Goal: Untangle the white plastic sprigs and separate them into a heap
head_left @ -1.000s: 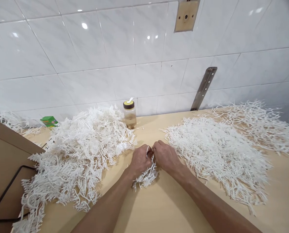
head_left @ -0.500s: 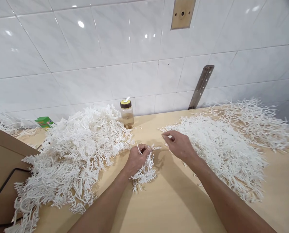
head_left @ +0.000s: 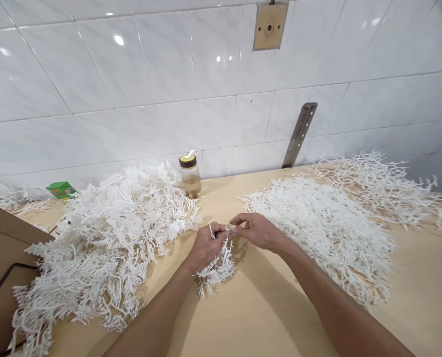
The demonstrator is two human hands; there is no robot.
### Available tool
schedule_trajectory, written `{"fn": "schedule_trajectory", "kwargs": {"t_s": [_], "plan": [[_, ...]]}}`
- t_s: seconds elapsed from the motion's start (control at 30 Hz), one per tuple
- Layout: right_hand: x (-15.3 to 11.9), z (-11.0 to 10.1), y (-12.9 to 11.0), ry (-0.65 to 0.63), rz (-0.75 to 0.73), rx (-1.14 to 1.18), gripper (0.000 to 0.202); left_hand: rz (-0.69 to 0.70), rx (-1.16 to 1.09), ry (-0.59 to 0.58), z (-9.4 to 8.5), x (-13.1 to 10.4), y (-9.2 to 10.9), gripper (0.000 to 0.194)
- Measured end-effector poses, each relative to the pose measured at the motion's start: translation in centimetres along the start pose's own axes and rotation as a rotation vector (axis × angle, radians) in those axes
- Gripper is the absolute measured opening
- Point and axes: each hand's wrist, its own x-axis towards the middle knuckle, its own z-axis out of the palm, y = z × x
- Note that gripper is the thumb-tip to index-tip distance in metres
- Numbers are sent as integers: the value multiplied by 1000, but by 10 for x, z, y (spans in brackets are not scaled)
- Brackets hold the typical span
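My left hand (head_left: pixel 208 246) is closed around a white branched plastic sprig (head_left: pixel 219 270), whose frayed lower part hangs below the fingers. One thin white stem pokes up between thumb and fingers. My right hand (head_left: pixel 256 230) meets it from the right, thumb and fingertips pinched together at the sprig's upper end. What lies between those fingertips is too small to make out clearly. A big heap of similar white sprigs (head_left: pixel 109 238) lies left of my hands. To the right is a flatter pile of white sprigs (head_left: pixel 325 228).
A clear bottle (head_left: pixel 190 181) with a dark and yellow lid stands at the back beside the left heap. Looser white branches (head_left: pixel 388 186) lie back right. A green box (head_left: pixel 62 190), a cardboard box (head_left: pixel 13 253) and a metal bracket (head_left: pixel 300 136) against the tiled wall are also there.
My right hand has moved left from beside the right pile to the sprig in my left hand. The left hand keeps its hold. The view has shifted slightly.
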Motion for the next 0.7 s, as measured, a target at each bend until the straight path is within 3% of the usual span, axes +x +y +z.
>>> {"fn": "schedule_trajectory", "kwargs": {"t_s": [0.17, 0.27, 0.47, 0.7], "plan": [[0, -2, 5, -127, -16, 102, 24, -9, -13, -37, -2, -1, 5, 30], [2, -2, 10, -118, 38, 163, 22, -35, -33, -75, -3, -2, 6, 30], [4, -5, 16, -166, 178, 313, 38, -18, -42, -117, -5, -2, 6, 33], [2, -5, 8, -103, 55, 230, 27, -11, -14, -69, -5, -3, 12, 35]]}}
